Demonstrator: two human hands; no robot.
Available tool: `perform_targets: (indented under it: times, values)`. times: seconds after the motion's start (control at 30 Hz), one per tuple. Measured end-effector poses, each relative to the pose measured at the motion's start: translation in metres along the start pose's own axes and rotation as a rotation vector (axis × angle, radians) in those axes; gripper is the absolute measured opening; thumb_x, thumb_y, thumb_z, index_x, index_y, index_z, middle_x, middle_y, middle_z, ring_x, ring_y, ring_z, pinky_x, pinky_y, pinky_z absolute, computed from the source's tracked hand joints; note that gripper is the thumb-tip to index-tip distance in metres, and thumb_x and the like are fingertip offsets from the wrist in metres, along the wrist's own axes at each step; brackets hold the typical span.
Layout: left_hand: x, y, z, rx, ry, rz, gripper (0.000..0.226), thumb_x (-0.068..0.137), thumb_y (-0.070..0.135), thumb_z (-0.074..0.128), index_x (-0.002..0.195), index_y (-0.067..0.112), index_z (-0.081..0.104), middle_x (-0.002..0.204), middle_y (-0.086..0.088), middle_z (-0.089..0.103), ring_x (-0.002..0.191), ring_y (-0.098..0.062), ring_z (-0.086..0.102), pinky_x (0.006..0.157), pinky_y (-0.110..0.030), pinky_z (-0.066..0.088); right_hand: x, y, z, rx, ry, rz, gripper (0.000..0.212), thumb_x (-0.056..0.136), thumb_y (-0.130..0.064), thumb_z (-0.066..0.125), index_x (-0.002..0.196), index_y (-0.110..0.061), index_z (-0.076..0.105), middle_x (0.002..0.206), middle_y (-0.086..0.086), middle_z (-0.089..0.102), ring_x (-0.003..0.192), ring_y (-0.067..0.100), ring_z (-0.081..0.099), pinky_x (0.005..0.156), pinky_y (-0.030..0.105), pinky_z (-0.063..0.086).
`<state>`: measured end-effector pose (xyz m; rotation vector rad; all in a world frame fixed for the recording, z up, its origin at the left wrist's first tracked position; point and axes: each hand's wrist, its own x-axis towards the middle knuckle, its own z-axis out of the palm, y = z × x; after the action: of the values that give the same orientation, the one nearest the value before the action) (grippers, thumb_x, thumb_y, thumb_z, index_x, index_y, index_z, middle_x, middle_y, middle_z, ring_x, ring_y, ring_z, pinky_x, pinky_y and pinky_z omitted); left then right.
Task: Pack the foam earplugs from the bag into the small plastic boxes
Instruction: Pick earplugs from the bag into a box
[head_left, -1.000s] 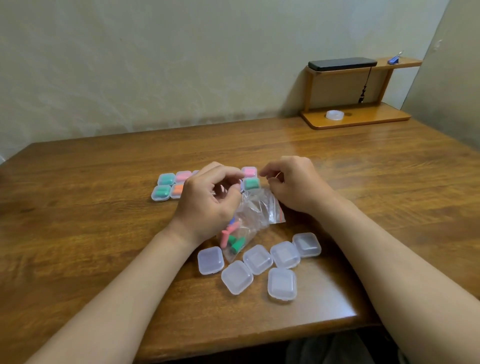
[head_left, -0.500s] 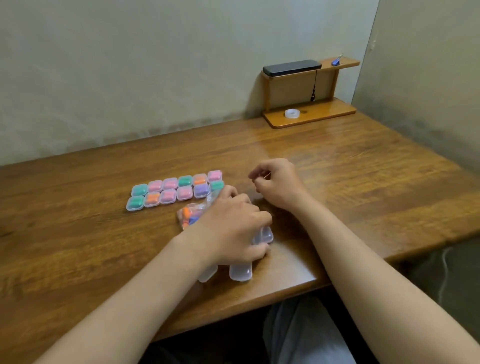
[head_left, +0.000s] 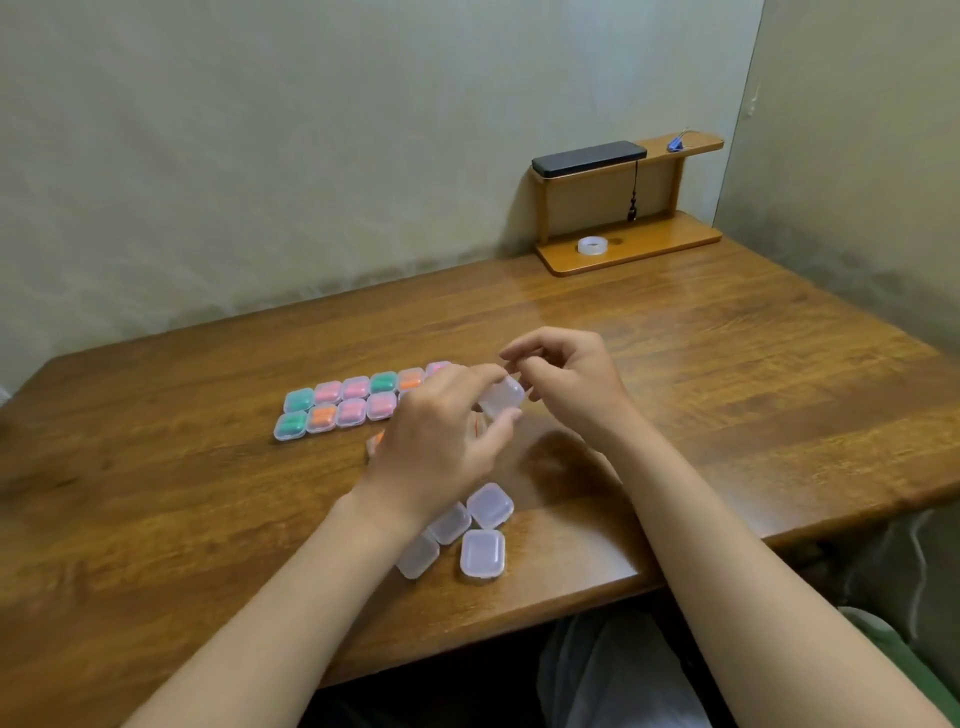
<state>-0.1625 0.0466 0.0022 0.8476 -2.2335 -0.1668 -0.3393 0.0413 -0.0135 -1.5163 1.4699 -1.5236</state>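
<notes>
Plastic box (head_left: 501, 397) pinched by left hand (head_left: 441, 447) above table (head_left: 727, 389).

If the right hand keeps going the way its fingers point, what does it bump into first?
Most likely the small clear box that the left hand holds, just ahead of the right hand. Depth is hard to judge from this view, so it might pass just above the box.
</notes>
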Motion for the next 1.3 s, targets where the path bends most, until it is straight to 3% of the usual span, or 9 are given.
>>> perform_targets:
  times: [0.1, 0.2, 0.4, 0.63, 0.77, 0.93, 1.07, 1.17, 1.3]
  values:
    - [-0.001, -0.007, -0.016, -0.007, 0.107, -0.119, 0.038, 0.086, 0.029, 0.078, 0.121, 0.017, 0.071, 0.109, -0.001, 0.072, 0.094, -0.011, 0.067, 0.080, -0.034, 0.059, -0.010, -0.019, 0.003, 0.160, -0.069, -0.015, 0.023, 0.092, 0.004, 0.055, 0.100, -0.009, 0.073, 0.085, 0.011, 0.073, 0.072, 0.025, 0.072, 0.063, 0.035, 0.058]
    - [-0.004, -0.014, -0.028, 0.030, 0.091, -0.162, 0.051, 0.083, 0.031, 0.081, 0.129, 0.015, 0.067, 0.115, -0.002, 0.071, 0.098, -0.009, 0.067, 0.081, -0.028, 0.060, -0.020, -0.030, 0.011, 0.205, -0.204, -0.044, 0.025, 0.092, 0.003, 0.059, 0.113, -0.007, 0.070, 0.094, 0.010, 0.074, 0.080, 0.023, 0.073, 0.068, 0.035, 0.061]
    - [-0.016, -0.019, -0.045, 0.054, 0.043, -0.124, 0.046, 0.084, 0.006, 0.077, 0.128, 0.010, 0.067, 0.115, -0.005, 0.069, 0.095, -0.004, 0.060, 0.083, 0.000, 0.043, -0.025, -0.034, 0.030, 0.198, -0.254, -0.044, 0.036, 0.087, 0.000, 0.069, 0.121, -0.010, 0.066, 0.103, 0.009, 0.072, 0.090, 0.024, 0.072, 0.077, 0.037, 0.062]
    - [-0.022, -0.027, -0.056, 0.009, 0.094, -0.066, 0.040, 0.079, 0.007, 0.081, 0.118, 0.011, 0.074, 0.113, -0.002, 0.072, 0.102, -0.006, 0.064, 0.089, -0.015, 0.052, -0.031, -0.044, 0.047, 0.222, -0.304, -0.022, 0.037, 0.085, 0.005, 0.069, 0.118, -0.011, 0.065, 0.102, 0.008, 0.072, 0.093, 0.021, 0.072, 0.079, 0.040, 0.062]
    - [-0.024, -0.030, -0.056, 0.007, 0.135, -0.074, 0.042, 0.074, 0.004, 0.083, 0.114, 0.009, 0.075, 0.110, -0.004, 0.074, 0.101, -0.007, 0.065, 0.089, -0.007, 0.048, -0.032, -0.049, 0.052, 0.219, -0.291, -0.010, 0.039, 0.080, 0.008, 0.071, 0.112, -0.013, 0.065, 0.100, 0.006, 0.069, 0.093, 0.020, 0.070, 0.078, 0.041, 0.062]
    - [-0.027, -0.033, -0.053, -0.018, 0.184, -0.062, 0.040, 0.070, 0.003, 0.085, 0.109, 0.010, 0.077, 0.105, -0.003, 0.076, 0.099, 0.001, 0.060, 0.088, -0.018, 0.054, -0.035, -0.049, 0.056, 0.230, -0.275, 0.006, 0.039, 0.077, 0.006, 0.072, 0.110, -0.013, 0.065, 0.099, 0.007, 0.068, 0.093, 0.021, 0.068, 0.079, 0.042, 0.062]
    - [-0.025, -0.031, -0.052, -0.083, 0.259, -0.085, 0.023, 0.079, 0.014, 0.074, 0.101, 0.008, 0.080, 0.096, 0.003, 0.075, 0.093, -0.004, 0.065, 0.082, -0.011, 0.051, -0.033, -0.046, 0.059, 0.184, -0.219, -0.003, 0.037, 0.075, 0.012, 0.065, 0.104, -0.011, 0.067, 0.095, 0.008, 0.070, 0.090, 0.022, 0.068, 0.076, 0.043, 0.062]
    - [-0.021, -0.033, -0.057, -0.263, 0.244, -0.275, 0.018, 0.090, 0.012, 0.071, 0.105, 0.011, 0.079, 0.099, 0.004, 0.076, 0.093, -0.002, 0.070, 0.080, -0.013, 0.053, -0.034, -0.045, 0.057, 0.234, -0.231, 0.029, 0.040, 0.079, 0.019, 0.059, 0.108, -0.007, 0.067, 0.098, 0.013, 0.070, 0.090, 0.023, 0.069, 0.074, 0.038, 0.062]
    - [-0.019, -0.041, -0.060, -0.542, 0.286, -0.602, 0.019, 0.098, 0.012, 0.063, 0.116, 0.015, 0.067, 0.092, -0.005, 0.077, 0.085, -0.014, 0.075, 0.071, -0.036, 0.063, -0.033, -0.051, 0.051, 0.225, -0.303, 0.051, 0.040, 0.084, 0.015, 0.062, 0.117, -0.008, 0.064, 0.103, 0.012, 0.071, 0.092, 0.023, 0.071, 0.077, 0.039, 0.062]
